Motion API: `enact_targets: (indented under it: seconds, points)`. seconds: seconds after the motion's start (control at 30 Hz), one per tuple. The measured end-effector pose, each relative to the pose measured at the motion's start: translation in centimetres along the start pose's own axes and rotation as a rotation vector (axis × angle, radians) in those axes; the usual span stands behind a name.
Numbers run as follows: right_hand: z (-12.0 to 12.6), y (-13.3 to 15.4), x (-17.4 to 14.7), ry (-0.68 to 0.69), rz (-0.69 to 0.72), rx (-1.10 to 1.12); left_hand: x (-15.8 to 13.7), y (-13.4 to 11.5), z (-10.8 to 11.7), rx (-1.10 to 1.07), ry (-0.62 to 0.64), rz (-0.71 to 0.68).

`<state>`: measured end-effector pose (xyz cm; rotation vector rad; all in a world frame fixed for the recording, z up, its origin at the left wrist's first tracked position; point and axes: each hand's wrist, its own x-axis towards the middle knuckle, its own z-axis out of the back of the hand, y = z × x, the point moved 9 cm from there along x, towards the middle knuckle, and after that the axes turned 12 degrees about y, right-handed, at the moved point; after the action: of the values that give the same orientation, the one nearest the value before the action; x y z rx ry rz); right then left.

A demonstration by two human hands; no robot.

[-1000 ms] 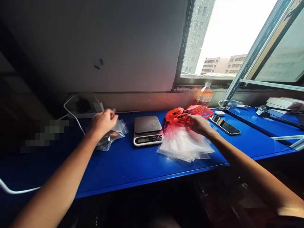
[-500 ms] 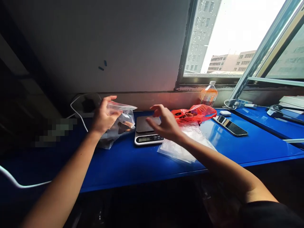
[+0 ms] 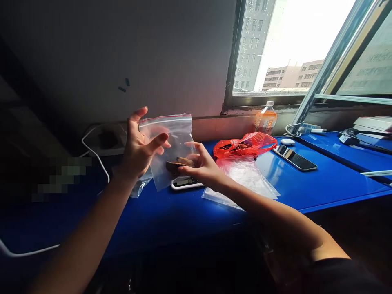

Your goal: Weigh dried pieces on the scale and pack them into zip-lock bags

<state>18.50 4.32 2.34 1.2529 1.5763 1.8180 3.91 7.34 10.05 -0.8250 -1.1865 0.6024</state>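
Observation:
Above the table, a clear zip-lock bag (image 3: pixel 176 130) hangs upright between both hands, with its red-striped top edge uppermost. Dark brown flat pieces (image 3: pixel 177 162) lie low inside it. My left hand (image 3: pixel 137 149) holds the bag's left side, thumb in front and some fingers showing through the plastic behind. On the lower right side, my right hand (image 3: pixel 203 165) pinches the bag around the brown pieces. Behind the bag and right hand, a kitchen scale (image 3: pixel 188 185) is mostly hidden; part of its display shows. Another clear bag (image 3: pixel 141 188) lies beneath my left wrist.
A stack of clear bags (image 3: pixel 245 179) lies right of the scale, partly under a red plastic bag (image 3: pixel 260 141) with dark red contents. Farther right are a phone (image 3: pixel 295 158) and a white case (image 3: pixel 287 142). A drink bottle (image 3: pixel 266 118) stands by the window. A white cable (image 3: pixel 96 151) runs at left.
The zip-lock bag has moved right and in front of the scale. My right hand has come left and closed on its lower right side, and the bag now hangs straighter.

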Motion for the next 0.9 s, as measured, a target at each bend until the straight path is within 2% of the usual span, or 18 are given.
enact_targets:
  seconds: [0.1, 0.23, 0.37, 0.43, 0.5, 0.57, 0.67, 0.73, 0.8, 0.9]
  points:
    - [0.8, 0.0, -0.1, -0.066, 0.011, -0.041, -1.0, 1.5, 0.0, -0.107, -0.007, 0.068]
    - [1.2, -0.9, -0.4, -0.053, -0.053, -0.101, -1.7, 3.2, 0.2, -0.165, 0.009, 0.166]
    - [1.2, -1.3, -0.9, -0.023, -0.129, -0.411, -1.8, 2.9, 0.5, -0.082, 0.018, 0.113]
    - [0.5, -1.0, -1.1, 0.051, -0.138, -0.472, -1.8, 2.5, 0.7, -0.015, 0.018, 0.087]
    - [-0.3, -0.6, -1.4, 0.148, -0.153, -0.394, -1.8, 2.0, 0.8, 0.061, 0.030, 0.077]
    - [-0.5, 0.4, -1.6, 0.185, -0.130, -0.298, -1.9, 1.7, 0.7, 0.123, 0.051, 0.071]
    - [0.7, 1.9, -1.4, 0.095, -0.037, -0.191, -2.1, 1.3, 0.1, 0.196, 0.107, 0.046]
    - [1.6, 1.9, -1.2, 0.046, -0.018, -0.130, -2.2, 1.2, -0.8, 0.291, 0.163, 0.021]
    - [2.2, 1.2, -1.0, 0.022, -0.050, -0.104, -2.3, 0.9, -1.7, 0.425, 0.217, -0.042]
    - [2.2, 0.5, -1.0, 0.073, -0.137, -0.166, -2.9, 0.1, -3.9, 0.614, 0.321, -0.237]
